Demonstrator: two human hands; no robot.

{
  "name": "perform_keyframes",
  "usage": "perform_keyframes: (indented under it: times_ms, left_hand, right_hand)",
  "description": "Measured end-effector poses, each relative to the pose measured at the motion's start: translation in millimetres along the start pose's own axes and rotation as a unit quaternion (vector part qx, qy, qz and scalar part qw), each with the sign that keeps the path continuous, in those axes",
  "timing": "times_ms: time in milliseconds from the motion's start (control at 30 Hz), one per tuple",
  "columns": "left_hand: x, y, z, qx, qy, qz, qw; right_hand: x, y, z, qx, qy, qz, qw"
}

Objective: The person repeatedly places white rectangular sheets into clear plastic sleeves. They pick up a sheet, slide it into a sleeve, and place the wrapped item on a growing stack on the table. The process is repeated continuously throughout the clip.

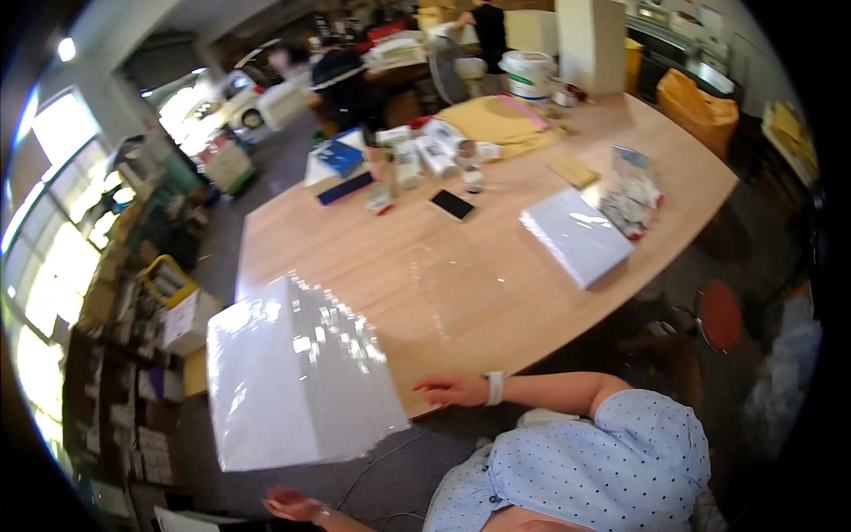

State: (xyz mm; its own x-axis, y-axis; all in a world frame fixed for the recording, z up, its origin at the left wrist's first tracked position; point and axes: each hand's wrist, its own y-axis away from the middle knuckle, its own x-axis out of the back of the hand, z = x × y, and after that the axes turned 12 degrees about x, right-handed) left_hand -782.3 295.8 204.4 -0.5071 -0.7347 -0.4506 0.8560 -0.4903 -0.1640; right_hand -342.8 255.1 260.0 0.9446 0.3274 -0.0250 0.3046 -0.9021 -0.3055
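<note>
A fanned-out stack of white sheets in glossy clear sleeves [266,381] lies at the near left corner of the wooden table [355,244], part of it reaching past the edge. My right hand [456,388], with a white band at the wrist, hovers at the table's near edge just right of the stack. Its fingers point left, stretched out and holding nothing. Below the stack, off the table, my left hand [294,504] is slightly blurred; its fingers are apart and nothing shows in them. A thin clear plastic sheet [456,288] lies flat on the table beyond my right hand.
A wrapped white paper stack [578,235] lies right, beside a bag of small packets [631,199]. Farther back are a black phone [452,205], white rolls [434,155], a blue-and-white box [339,168] and a white bucket [528,75]. A red-brown stool [718,316] stands right.
</note>
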Motion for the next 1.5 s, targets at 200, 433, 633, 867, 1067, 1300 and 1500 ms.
perform_keyframes:
  times_ms: [200, 433, 633, 867, 1067, 1300, 1500]
  left_hand:
    - [173, 186, -185, 0.388, -0.494, -0.221, 0.747]
    - [30, 309, -163, 0.244, -0.411, -0.532, 0.699]
    - [-176, 442, -78, 0.07, -0.299, -0.702, 0.642]
    - [-343, 639, -91, -0.089, -0.141, -0.825, 0.54]
    - [-376, 683, -146, -0.152, -0.214, -0.86, 0.437]
    - [-372, 682, -156, -0.179, -0.178, -0.86, 0.443]
    - [-372, 683, -164, -0.156, -0.155, -0.868, 0.446]
  right_hand:
    - [173, 206, 55, -0.214, 0.288, 0.288, 0.888]
    - [356, 260, 21, -0.078, 0.639, 0.21, 0.736]
    - [384, 260, 27, -0.204, 0.627, 0.089, 0.746]
    - [394, 263, 25, -0.175, 0.611, 0.092, 0.767]
    - [402, 257, 37, -0.119, 0.655, 0.016, 0.746]
    - [401, 262, 37, -0.054, 0.703, -0.059, 0.707]
    - [399, 272, 12, -0.015, 0.647, -0.072, 0.759]
